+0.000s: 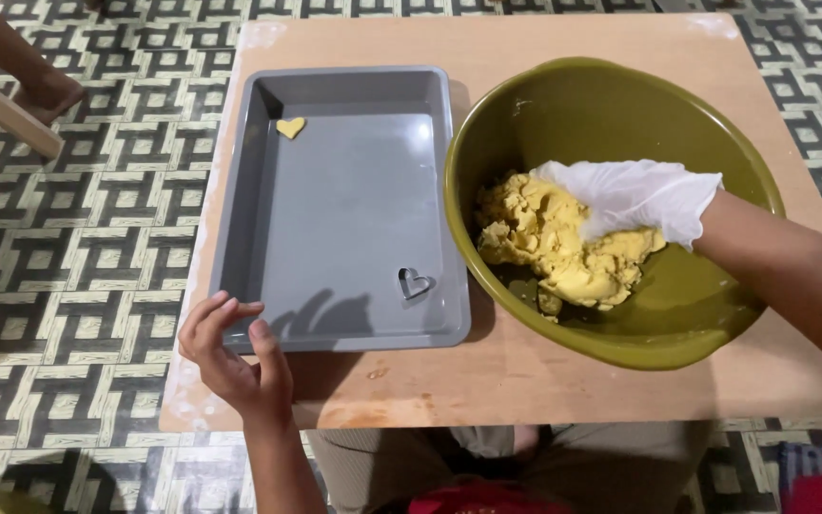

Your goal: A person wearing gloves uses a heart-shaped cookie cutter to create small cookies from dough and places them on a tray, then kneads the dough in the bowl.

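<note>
The gloved right hand (635,200) is pressed, fingers curled, into yellow dough (544,243) inside the green bowl (715,328). The grey tray (240,190), bearing a heart cutter (415,283) and dough heart (290,127), is touched by the loosely spread left hand (235,357).

No packages, labels, signs or screens, seemingly

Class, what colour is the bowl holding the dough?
Olive green bowl, seen best in the head view.

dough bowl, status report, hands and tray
Right hand, gloved, pressed into yellow dough in green bowl. Left hand bare, fingers on grey tray corner. Tray holds heart cutter, one dough heart.
</note>
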